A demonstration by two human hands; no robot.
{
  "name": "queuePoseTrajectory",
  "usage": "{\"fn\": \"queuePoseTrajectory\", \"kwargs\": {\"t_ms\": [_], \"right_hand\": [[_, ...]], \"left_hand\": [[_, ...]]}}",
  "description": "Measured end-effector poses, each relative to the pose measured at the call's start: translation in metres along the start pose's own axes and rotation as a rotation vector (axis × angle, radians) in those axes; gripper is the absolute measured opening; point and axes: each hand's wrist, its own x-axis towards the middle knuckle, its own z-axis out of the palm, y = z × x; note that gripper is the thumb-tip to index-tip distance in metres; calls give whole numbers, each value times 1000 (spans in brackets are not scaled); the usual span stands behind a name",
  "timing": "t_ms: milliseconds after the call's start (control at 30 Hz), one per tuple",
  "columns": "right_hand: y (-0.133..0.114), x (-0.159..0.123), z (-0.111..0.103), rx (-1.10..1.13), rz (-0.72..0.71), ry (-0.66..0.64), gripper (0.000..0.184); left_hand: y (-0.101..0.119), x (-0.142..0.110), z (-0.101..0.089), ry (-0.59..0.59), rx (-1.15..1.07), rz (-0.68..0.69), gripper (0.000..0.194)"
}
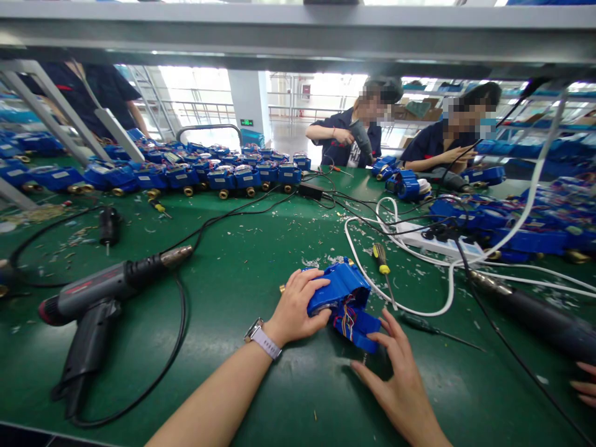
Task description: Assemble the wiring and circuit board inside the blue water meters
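Near the middle of the green bench lies a blue plastic meter housing (339, 282), tilted, with brass at its ends. My left hand (300, 304), with a watch on its wrist, grips it from the left, fingers over the top and thumb along the near side. From the housing's open side hangs a blue cover part (356, 326) with thin coloured wires (347, 315) between them. My right hand (393, 366) is beside that cover, thumb and fingers spread apart. Its fingertips are at the cover's right edge; whether they press on it I cannot tell.
A heat gun (100, 298) lies at left, near a black screwdriver (109, 228). Right of the housing are a yellow-black screwdriver (382, 264), a dark one (426, 324), a power strip (440, 241) and cables. Blue meters (233, 177) line the back. Co-workers (356, 124) sit opposite; another person's fingers (585, 385) show at right.
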Motion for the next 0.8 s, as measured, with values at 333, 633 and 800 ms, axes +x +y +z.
{"fn": "queuePoseTrajectory", "kwargs": {"t_ms": [333,633,800], "right_hand": [[2,17,-19,3,-117,-214,13],[11,55,-18,107,-266,-382,14],[14,56,-8,306,-237,-240,14]], "left_hand": [[-6,0,-8,-35,37,51,55],[-31,-1,-18,6,116,27,52],[-37,-2,-14,30,77,-103,51]]}}
